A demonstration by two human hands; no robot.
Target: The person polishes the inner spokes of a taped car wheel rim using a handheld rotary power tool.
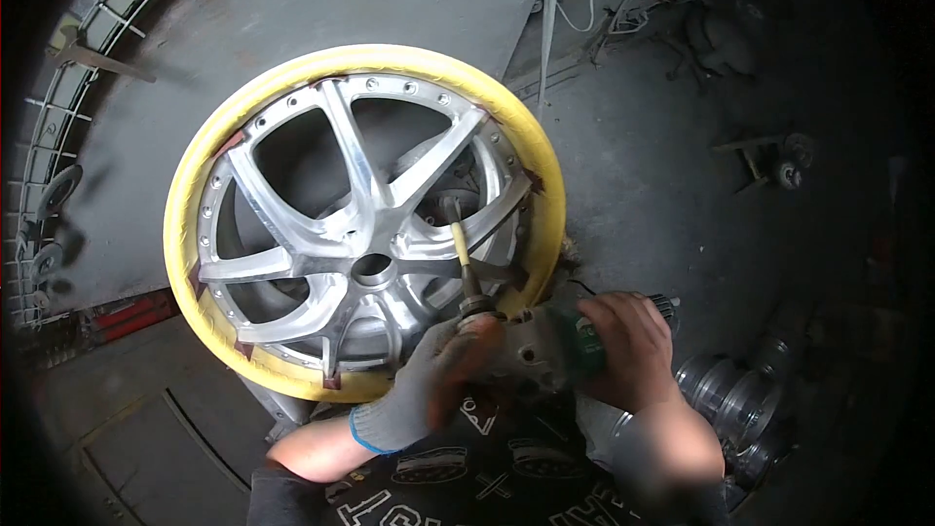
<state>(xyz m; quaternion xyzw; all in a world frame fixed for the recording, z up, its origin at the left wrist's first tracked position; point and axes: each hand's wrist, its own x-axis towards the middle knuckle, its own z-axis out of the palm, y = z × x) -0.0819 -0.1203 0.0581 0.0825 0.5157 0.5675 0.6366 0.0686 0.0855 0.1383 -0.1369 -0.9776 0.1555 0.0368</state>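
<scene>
While left hand (pixel 435 367) and right hand (pixel 628 339) grip grinder (pixel 534 349), wheel (pixel 388 222) lies ahead.

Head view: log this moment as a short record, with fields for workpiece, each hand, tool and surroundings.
Workpiece: silver metal wheel, spoked
Rim covering: yellow, around the wheel's outer edge
Left hand: gloved in grey, gripping the front of the power tool
Right hand: bare, around the tool's green rear part
Tool tip: pale yellow, over the wheel, right of its centre; contact unclear
Surroundings: hammer at upper left
</scene>
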